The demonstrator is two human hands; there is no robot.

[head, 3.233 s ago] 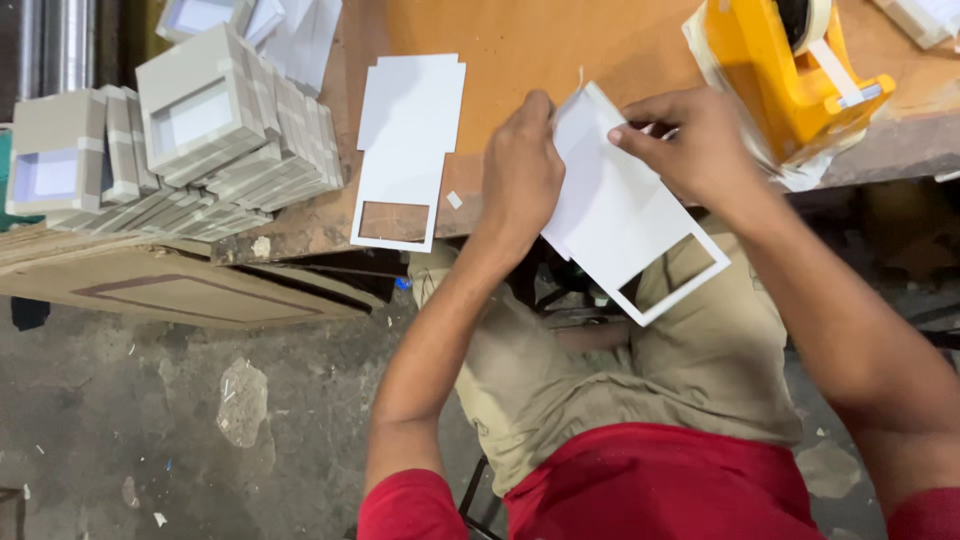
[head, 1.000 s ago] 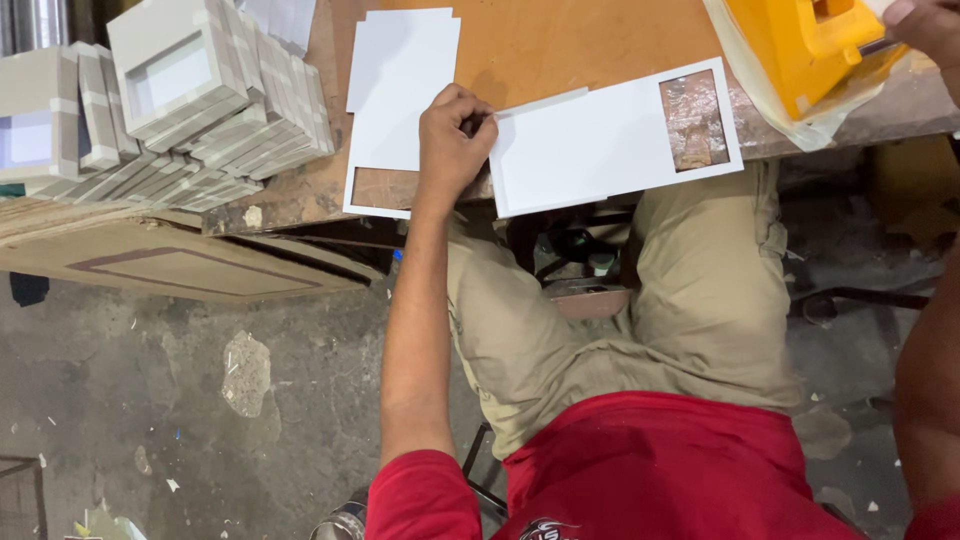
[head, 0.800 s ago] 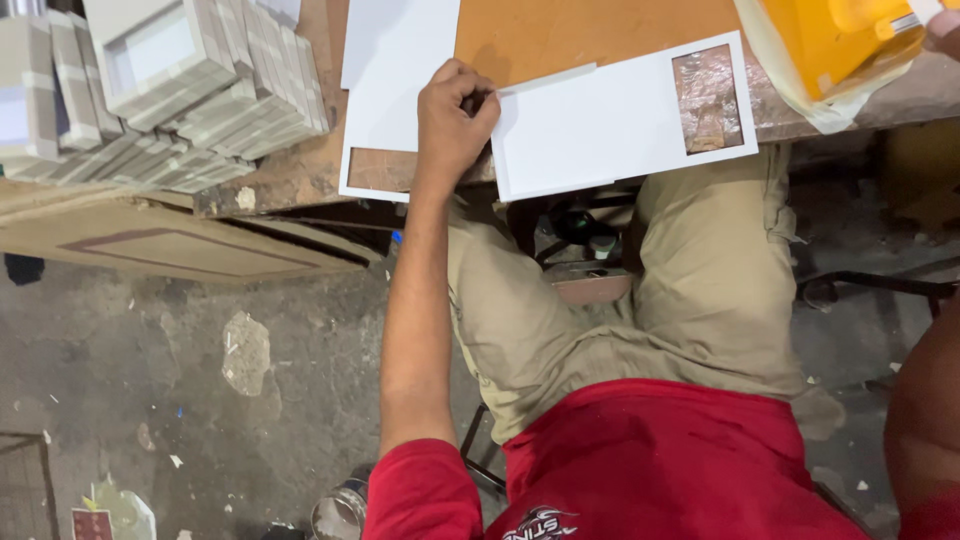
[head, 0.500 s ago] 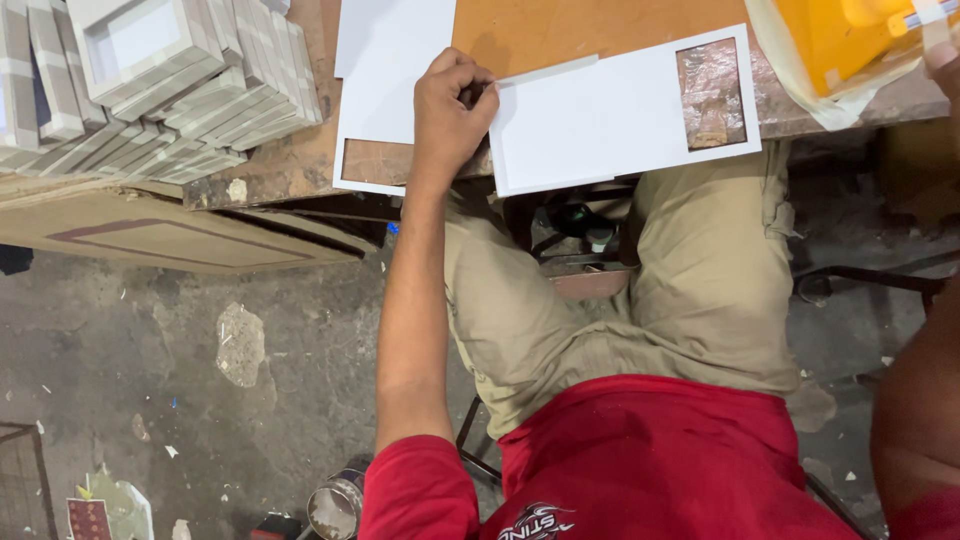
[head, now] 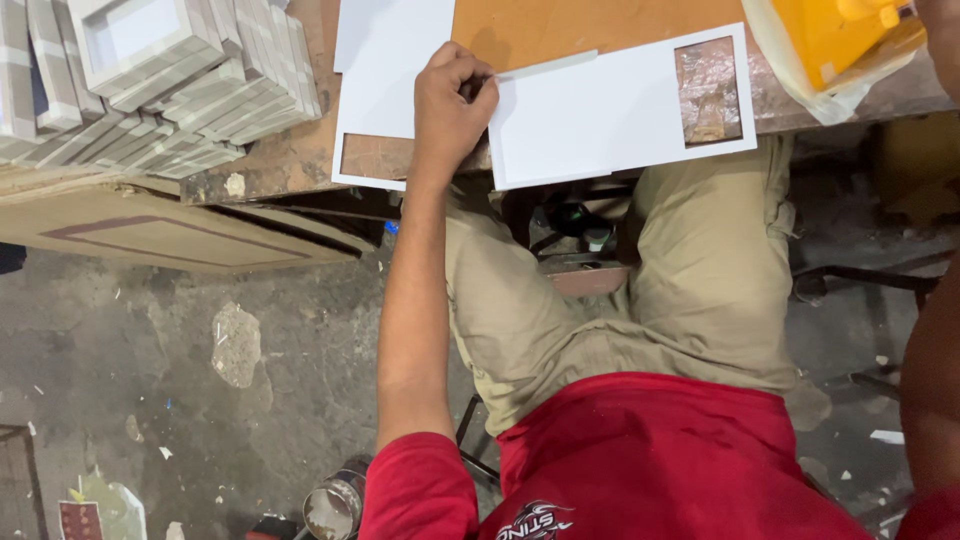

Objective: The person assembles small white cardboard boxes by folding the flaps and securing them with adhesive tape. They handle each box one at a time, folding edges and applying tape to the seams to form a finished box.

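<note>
You are pinning the white card sheet (head: 600, 115) flat on the edge of the wooden workbench (head: 590, 28), where 3.2 seconds ago you were lifting it off the table between both hands. Your left hand (head: 450, 105) is now resting on the sheet's left corner, fingers curled together and pressing down on the card, thumb tucked against them. Your right hand has gone up and out of frame past the yellow tape dispenser (head: 830, 40); only the forearm is showing at the right edge, so you cannot tell how those fingers are standing. Judging from this, the card is being held steady rather than worked by both hands.

The sheet is thin, stiff, matt white board, a long rectangle with a rectangular window cut near its right end, the stained bench top showing through. A narrow white strip is lying along its upper edge. Just beside it on the left, touching your hand, a second white window card (head: 385, 90) is hanging slightly over the bench edge. Stacks of folded white boxes with grey checked sides (head: 160, 80) are sitting well apart at the far left, above a flat brown board. The dispenser is glossy yellow plastic, sitting on crumpled clear wrap.
</note>
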